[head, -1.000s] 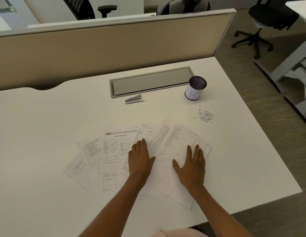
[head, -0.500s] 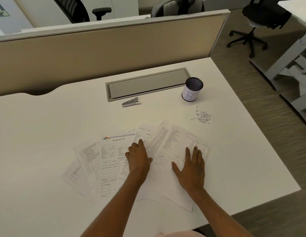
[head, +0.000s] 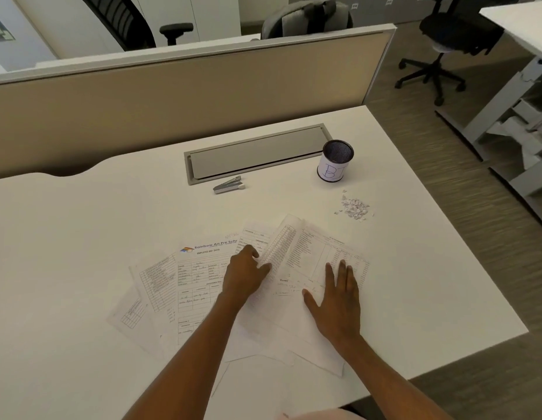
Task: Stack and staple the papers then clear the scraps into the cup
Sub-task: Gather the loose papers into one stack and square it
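Several printed papers (head: pixel 191 277) lie fanned out on the white desk (head: pixel 82 237) in front of me. My left hand (head: pixel 244 274) rests in the middle of the fan, its fingers curled around the raised left edge of the right-hand sheet (head: pixel 312 250). My right hand (head: pixel 336 301) lies flat and spread on that same sheet. A silver stapler (head: pixel 229 185) lies beyond the papers. Further right stands a dark mesh cup (head: pixel 333 165) with a white label. A small heap of white paper scraps (head: pixel 354 207) lies just in front of the cup.
A grey cable-tray lid (head: pixel 257 156) is set into the desk behind the stapler. A beige partition (head: pixel 172 95) closes off the back. The desk's right edge (head: pixel 463 247) drops to the floor, and a black office chair (head: pixel 445 40) stands beyond it.
My left hand has gone from lying flat to curling around the edge of the right-hand sheet, which now lifts off the pile. My right hand stays flat on the sheet.
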`<state>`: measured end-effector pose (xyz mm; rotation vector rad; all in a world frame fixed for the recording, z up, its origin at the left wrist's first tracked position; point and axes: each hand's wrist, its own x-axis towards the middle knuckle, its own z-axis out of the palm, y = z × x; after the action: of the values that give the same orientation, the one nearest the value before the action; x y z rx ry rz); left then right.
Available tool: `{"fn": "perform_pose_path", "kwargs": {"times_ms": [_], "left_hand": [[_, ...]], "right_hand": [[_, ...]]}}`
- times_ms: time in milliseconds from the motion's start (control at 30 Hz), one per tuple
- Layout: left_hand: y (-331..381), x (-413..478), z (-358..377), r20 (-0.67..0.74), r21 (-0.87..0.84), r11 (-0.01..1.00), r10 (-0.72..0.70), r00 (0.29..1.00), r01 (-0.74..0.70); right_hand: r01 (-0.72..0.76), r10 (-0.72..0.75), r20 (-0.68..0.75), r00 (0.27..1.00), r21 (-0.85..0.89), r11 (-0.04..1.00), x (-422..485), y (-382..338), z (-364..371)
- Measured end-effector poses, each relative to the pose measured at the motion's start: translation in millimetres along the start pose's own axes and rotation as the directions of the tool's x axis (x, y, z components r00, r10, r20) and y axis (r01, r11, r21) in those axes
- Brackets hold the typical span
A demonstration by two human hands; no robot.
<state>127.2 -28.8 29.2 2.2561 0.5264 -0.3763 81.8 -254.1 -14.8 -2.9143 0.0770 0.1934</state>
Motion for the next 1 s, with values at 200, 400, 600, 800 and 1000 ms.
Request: {"fn": "perform_pose_path", "kwargs": {"times_ms": [200, 400, 600, 800, 1000], "left_hand": [[2.5, 13.7, -15.5, 0.152, -0.122, 0.991, -0.037, 0.988, 0.056], [-11.9, 12.0, -16.8, 0.209, -0.194, 0.973, -0.084, 0.974, 0.125], [-17.5, -1.0, -12.2, 0.162, -0.300, 0.948, -0.062, 0.985, 0.109], [-30.9, -5.8, -8.4, 0.139, -0.284, 0.958, -0.002, 0.990, 0.042], [-44.4, -14.0, -11.4, 0.120, -0.457, 0.889, 0.039, 0.992, 0.020]], "right_hand": [[0.058, -0.058, -0.013, 0.998, 0.014, 0.998, -1.7, -3.0, 6.2], [0.105, -0.105, -0.011, 0.994, -0.012, 0.994, 2.2, -24.6, 10.4], [0.097, -0.097, -0.006, 0.995, -0.025, 0.995, 2.4, -47.4, 17.0], [0.120, -0.120, -0.018, 0.993, -0.008, 0.993, -4.8, -59.4, 20.8], [0.018, -0.003, -0.042, 0.999, 0.376, 0.926, 12.7, -40.2, -6.6]]}}
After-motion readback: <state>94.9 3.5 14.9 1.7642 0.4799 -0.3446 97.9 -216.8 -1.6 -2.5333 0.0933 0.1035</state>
